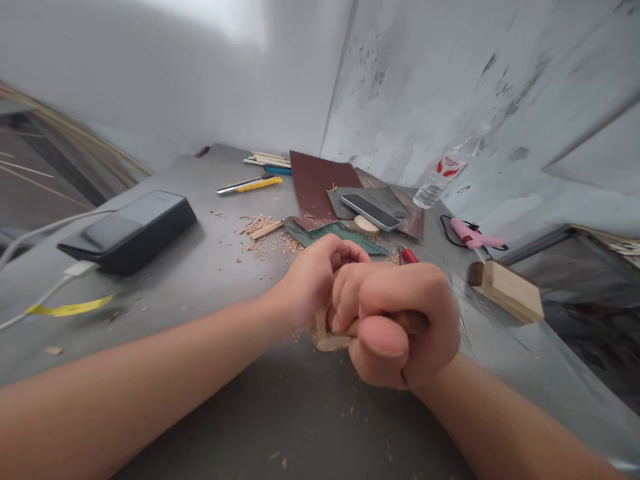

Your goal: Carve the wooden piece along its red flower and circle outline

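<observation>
Wood piece (330,341), pale and mostly hidden, is what I have low in the middle of my view, beneath and between the two hands, just over the table (235,413). I can't tell how much of it rests on the surface. The right hand (400,320) is closed in a fist around a wooden handle (416,322); the handle's working end is out of my sight. The left hand (320,273) is curled in against the right one, fingers bent, beside the wood piece; how firmly it grips, or whether it does, I can't make out.

Nearest on my left is a yellow strip (70,307) on a white cable (55,288), which runs to a black device (131,230). Over on the right lies a wooden block (510,291). Beyond the hands I see a red-ended tool (409,256), wood shavings (260,230) and a green sheet (345,235). Behind that, a round wood slice (367,225) sits by a phone (370,211), which lies over dark sheets. A pink glue gun (475,235) is farther right, with a clear bottle (445,170) beyond it near the wall (395,87). At the back lie a brown-red sheet (317,183), a yellow cutter (250,185), a blue tool (277,170) and thin sticks (270,159).
</observation>
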{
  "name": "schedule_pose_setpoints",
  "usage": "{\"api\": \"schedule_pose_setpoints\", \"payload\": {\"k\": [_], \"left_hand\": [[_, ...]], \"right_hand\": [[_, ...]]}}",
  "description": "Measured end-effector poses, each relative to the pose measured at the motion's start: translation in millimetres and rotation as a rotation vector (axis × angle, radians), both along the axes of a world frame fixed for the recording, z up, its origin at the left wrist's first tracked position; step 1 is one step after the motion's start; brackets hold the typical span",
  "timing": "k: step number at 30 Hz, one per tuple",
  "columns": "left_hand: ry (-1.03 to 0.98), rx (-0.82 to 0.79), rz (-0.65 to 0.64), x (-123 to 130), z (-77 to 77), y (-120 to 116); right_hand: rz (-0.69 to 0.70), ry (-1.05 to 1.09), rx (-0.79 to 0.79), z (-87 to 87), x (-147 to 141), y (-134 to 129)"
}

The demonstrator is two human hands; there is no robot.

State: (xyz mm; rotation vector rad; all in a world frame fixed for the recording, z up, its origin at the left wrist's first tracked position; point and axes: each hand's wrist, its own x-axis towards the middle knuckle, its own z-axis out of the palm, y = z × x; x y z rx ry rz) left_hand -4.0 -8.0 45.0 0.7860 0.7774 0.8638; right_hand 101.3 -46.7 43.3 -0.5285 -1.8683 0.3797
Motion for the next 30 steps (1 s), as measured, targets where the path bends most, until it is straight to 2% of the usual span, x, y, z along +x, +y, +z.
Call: {"api": "schedule_pose_setpoints", "payload": {"k": [3,8,14,19,22,24,30], "left_hand": [[0.054,-0.067,-0.008,1,-0.1,1],[0.134,-0.018,0.016,-1,1.5,1],[0.203,-0.011,0.038,-3,13.0,-4],[0.144,0.014,0.023,-3,2.2,-2],[0.075,0.015,0.063,-1,-6.7,1],[0.059,0.000,0.073,-1,-9.4,2],[0.063,0.011,0.056,-3,-2.5,-2]], "right_hand": [[0.100,-0.160,-0.041,7.3,10,-2],[0.163,-0.284,-0.064,5.8,18,-2],[0.089,-0.053,0.003,-13.7,-1,3],[0.114,0.093,0.130,-23.2,-6,10],[0.088,0.055,0.070,-20.5,-3,12],[0.093,0.021,0.089,-18.6,-1,11],[0.092,0.082,0.109,-22.7,-5,12]]}}
